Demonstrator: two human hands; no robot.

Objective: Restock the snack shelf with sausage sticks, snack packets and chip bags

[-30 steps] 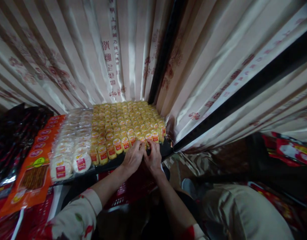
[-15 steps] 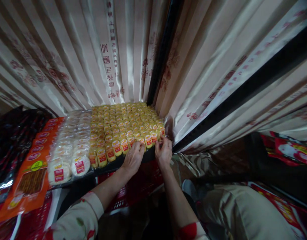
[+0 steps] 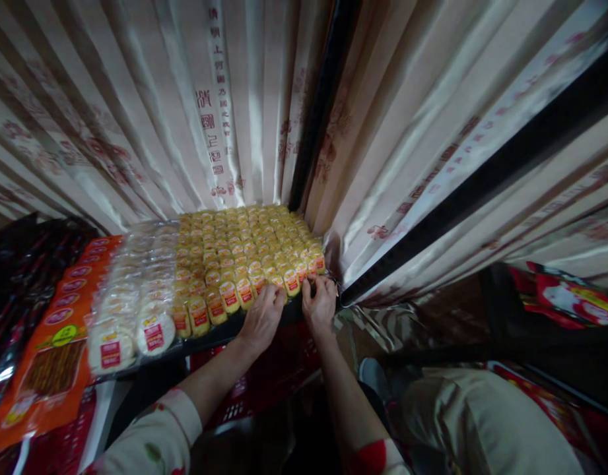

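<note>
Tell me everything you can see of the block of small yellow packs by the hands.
The block of small, rounded yellow packs looks wrapped in shiny clear plastic, with red-and-white labels clearest along the front. The packs stand in tight rows on a black shelf, directly right of round white plastic-wrapped packs and before a cream pleated curtain. The left hand and right hand are at its front row; exact fingertip contact is unclear.

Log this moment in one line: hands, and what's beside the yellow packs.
left hand: at yellow packs' front edge | right hand: same edge, farther right | adjacent: white packs
</note>
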